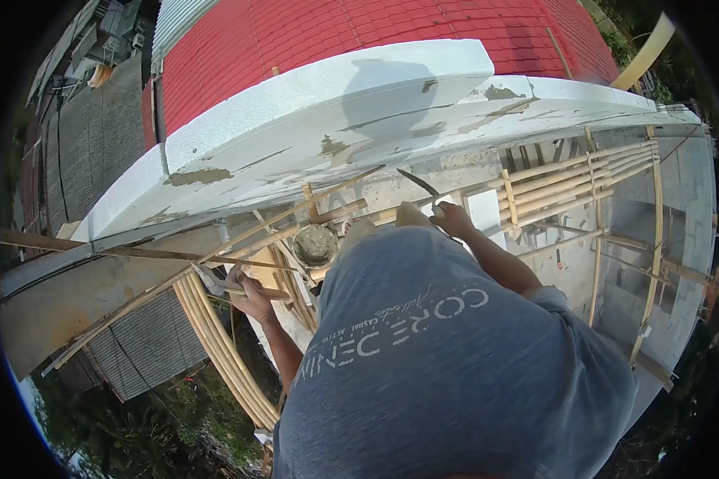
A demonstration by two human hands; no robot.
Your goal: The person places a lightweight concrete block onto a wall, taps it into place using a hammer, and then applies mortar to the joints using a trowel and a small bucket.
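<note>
My right hand (453, 219) is closed round the handle of a tool with a dark, curved, narrow blade (418, 182), which points away and left toward the white block wall (295, 148). Down on the left, my left hand (252, 301) grips a wooden-handled tool (276, 294). A flat grey head (209, 281) shows at its far left end; its exact kind is unclear. Between my hands, close to my body, stands a round bucket of wet grey mortar (315, 245). Mortar smears (200, 176) mark the wall's near face.
Bamboo poles (551, 185) form scaffolding on the right, with more bamboo (224, 347) at lower left. A pale block (482, 209) lies beside my right forearm. A long wooden strip (144, 253) crosses at left. Past the wall slopes a red roof (295, 48).
</note>
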